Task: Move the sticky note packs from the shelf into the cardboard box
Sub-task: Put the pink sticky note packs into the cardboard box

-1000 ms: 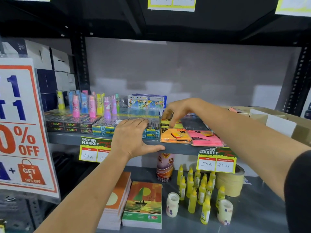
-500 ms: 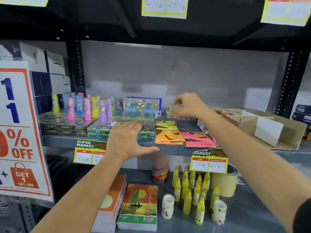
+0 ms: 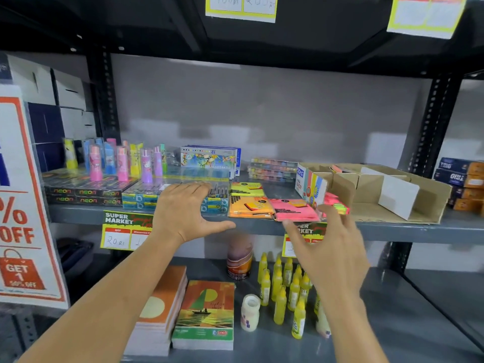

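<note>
Three flat sticky note packs lie on the grey shelf (image 3: 392, 229): a yellow pack (image 3: 247, 189) behind, an orange pack (image 3: 250, 208) at the front edge and a pink pack (image 3: 296, 209) beside it on the right. The open cardboard box (image 3: 432, 195) with dividers stands on the shelf to the right. My left hand (image 3: 187, 213) rests flat on the pen boxes (image 3: 214, 201) left of the packs, thumb out along the shelf edge. My right hand (image 3: 327, 247) hovers with fingers spread just in front of and below the pink pack, holding nothing.
A small upright carton (image 3: 310, 186) and a pink-green note block (image 3: 337, 204) stand between the packs and the cardboard box. Neon boxes (image 3: 78, 192), colourful tubes and crayon boxes fill the shelf's left. Below are glue bottles (image 3: 280, 292), notebooks (image 3: 204, 313) and a can. A sale sign (image 3: 23, 205) hangs at left.
My right hand has pulled back from the rear of the shelf, come down and forward, and now hangs with fingers spread in front of the pink pack. My left hand has stayed on the pen boxes.
</note>
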Available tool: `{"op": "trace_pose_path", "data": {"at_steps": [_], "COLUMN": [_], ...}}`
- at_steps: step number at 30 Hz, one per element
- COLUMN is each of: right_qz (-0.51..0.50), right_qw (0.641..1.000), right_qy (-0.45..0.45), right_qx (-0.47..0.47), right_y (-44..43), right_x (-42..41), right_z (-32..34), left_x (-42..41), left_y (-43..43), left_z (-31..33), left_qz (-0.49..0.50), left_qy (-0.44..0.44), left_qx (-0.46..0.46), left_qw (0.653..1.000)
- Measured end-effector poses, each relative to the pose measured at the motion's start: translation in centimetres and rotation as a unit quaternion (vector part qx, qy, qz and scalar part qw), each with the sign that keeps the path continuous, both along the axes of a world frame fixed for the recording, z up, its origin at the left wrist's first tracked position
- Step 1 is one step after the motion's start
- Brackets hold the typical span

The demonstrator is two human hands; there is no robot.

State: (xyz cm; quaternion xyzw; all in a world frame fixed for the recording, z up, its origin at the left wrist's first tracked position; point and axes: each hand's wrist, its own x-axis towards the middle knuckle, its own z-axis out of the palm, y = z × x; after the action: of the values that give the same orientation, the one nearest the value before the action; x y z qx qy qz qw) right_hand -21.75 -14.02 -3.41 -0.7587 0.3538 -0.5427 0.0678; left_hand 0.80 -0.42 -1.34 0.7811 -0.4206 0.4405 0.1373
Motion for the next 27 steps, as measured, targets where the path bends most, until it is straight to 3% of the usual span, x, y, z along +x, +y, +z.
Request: {"op": "trace_pose_path", "data": {"at_steps": [13,27], "right_qz": [-0.037,0.056], "right_qw": [0.998,0.989], "right_qy": [-0.037,-0.121], "right_qx": [0.046,0.057], "right_y": [0.4,-0.1], "right_x": [4.0,4.1], "right_z": [-1.7,-1.0], "left_x": [0.2,0.3], "left_y": [0.0,0.0], "left_z": [-0.1,-0.1], "left_qz": [-0.003,-0.004], "left_qy": [0.006,0.014], "left_qx": [0.002,0.003], "left_qw": [1.0,1.0]}}
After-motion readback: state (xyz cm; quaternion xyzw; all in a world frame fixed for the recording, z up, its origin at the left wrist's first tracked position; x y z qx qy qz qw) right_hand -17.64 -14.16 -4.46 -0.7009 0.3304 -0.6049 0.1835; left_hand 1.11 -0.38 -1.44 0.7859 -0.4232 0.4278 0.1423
